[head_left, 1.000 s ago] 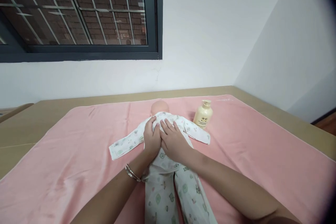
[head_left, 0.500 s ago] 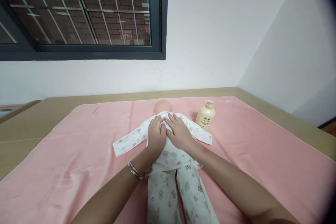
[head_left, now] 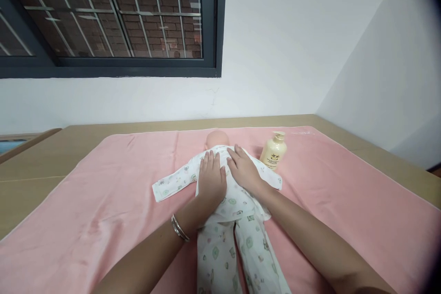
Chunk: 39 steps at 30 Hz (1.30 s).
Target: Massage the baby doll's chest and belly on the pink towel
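A baby doll [head_left: 237, 203] in white printed pyjamas lies on a pink sheet [head_left: 124, 170], its bald head at the far end and its sleeves spread to both sides. The head shows no face from here, so the back appears to be up. My left hand [head_left: 212, 179] lies flat on the left of the doll's upper back, fingers stretched out. On the upper right of the back rests my right hand [head_left: 244, 169], its fingers extended and slightly apart. Neither hand grips the cloth. A strip of the shirt shows between them.
A cream pump bottle [head_left: 274, 151] stands on the sheet just right of the doll's right-side sleeve. The tan padded surface [head_left: 44, 161] borders the sheet. Behind it rises a white wall [head_left: 275, 55] with a dark-framed barred window [head_left: 138, 66] at upper left.
My hands have moved apart across the doll's back, the left one lower and the right one outward. The whole view has shifted slightly.
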Motion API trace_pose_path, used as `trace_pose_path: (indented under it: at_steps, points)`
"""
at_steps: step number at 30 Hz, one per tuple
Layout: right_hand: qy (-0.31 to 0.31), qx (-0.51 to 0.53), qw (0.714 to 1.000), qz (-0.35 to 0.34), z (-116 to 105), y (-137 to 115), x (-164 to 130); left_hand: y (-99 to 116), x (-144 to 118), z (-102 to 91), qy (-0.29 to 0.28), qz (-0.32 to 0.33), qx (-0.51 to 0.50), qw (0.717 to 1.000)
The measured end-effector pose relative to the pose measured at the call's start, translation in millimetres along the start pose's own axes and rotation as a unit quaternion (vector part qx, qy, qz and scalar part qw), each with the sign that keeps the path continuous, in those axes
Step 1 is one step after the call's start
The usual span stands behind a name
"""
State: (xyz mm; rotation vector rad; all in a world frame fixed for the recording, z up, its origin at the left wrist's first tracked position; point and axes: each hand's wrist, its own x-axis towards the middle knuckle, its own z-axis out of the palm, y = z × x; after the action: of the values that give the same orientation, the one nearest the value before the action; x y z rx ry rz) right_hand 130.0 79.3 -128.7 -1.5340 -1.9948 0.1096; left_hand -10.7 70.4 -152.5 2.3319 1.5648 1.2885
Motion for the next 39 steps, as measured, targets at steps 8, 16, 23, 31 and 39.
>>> trace_pose_path:
  at_steps: [8, 16, 23, 31, 39]
  points:
    - [-0.008, -0.085, 0.995, -0.054, -4, -8, -1, -8, 13, -4.3, -0.043, -0.044, 0.0, 0.998]
    - [-0.086, -0.167, 0.978, -0.095, -23, -44, -29, -30, 42, -7.7, -0.117, -0.088, -0.003, 0.989]
    - [-0.101, -0.075, 0.991, -0.038, -19, -18, -5, -7, 19, -8.0, -0.072, -0.035, 0.086, 0.993]
    - [-0.084, -0.089, 0.992, 0.008, -11, 5, 8, 15, 2, -18.9, -0.1, -0.009, 0.119, 0.988]
    - [-0.062, -0.116, 0.988, -0.075, -7, -44, -32, -20, 39, -13.2, -0.134, -0.076, -0.008, 0.988]
